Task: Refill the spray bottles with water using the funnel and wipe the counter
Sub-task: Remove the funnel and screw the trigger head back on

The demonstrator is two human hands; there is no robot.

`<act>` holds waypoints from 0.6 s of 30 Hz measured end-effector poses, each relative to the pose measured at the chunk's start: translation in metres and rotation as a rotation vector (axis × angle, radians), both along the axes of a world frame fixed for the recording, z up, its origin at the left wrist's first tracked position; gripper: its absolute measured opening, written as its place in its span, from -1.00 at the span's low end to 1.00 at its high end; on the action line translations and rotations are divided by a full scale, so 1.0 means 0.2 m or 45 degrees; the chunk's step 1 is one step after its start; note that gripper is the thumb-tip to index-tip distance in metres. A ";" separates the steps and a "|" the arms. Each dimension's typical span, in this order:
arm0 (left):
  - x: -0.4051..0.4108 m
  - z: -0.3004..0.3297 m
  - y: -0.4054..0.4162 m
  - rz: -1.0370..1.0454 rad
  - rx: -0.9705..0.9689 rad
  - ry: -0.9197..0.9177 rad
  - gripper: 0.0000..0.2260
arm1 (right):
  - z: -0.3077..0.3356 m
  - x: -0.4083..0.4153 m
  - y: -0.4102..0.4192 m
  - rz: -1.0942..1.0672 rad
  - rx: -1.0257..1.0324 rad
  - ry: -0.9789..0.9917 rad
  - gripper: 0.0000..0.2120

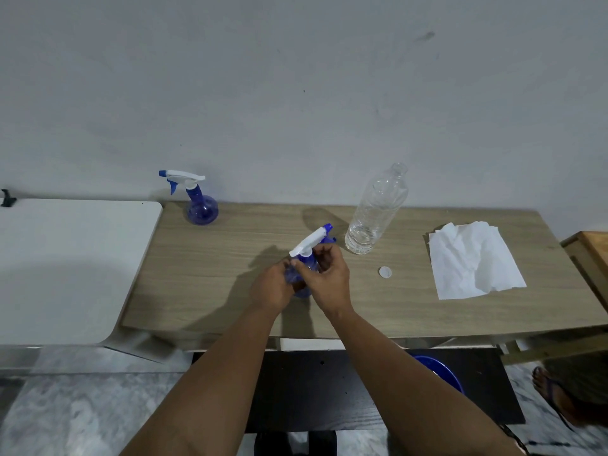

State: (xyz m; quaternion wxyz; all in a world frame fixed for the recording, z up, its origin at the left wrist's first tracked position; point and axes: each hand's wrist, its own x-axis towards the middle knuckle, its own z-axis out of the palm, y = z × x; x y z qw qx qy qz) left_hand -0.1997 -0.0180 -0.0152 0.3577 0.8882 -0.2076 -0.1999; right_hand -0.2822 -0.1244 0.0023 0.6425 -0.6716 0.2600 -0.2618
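A blue spray bottle with a white trigger head [311, 243] stands at the middle of the wooden counter [214, 274]. My left hand [271, 286] wraps its round blue body. My right hand [324, 276] grips its neck just under the white head. A second blue spray bottle [200, 205] stands apart at the back left by the wall. A clear plastic water bottle [376, 209], uncapped and nearly empty, leans at the back right of my hands. Its white cap [385, 272] lies on the counter. No funnel is in view.
A crumpled white paper towel [470, 261] lies on the right of the counter. A white table [65, 264] adjoins on the left. A blue basin [441, 373] sits on a dark shelf below. Another person's foot [552, 390] is at the lower right.
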 end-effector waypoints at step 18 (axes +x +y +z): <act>0.00 -0.01 0.00 -0.020 -0.087 0.009 -0.74 | 0.00 -0.01 -0.01 -0.016 -0.069 0.001 -0.75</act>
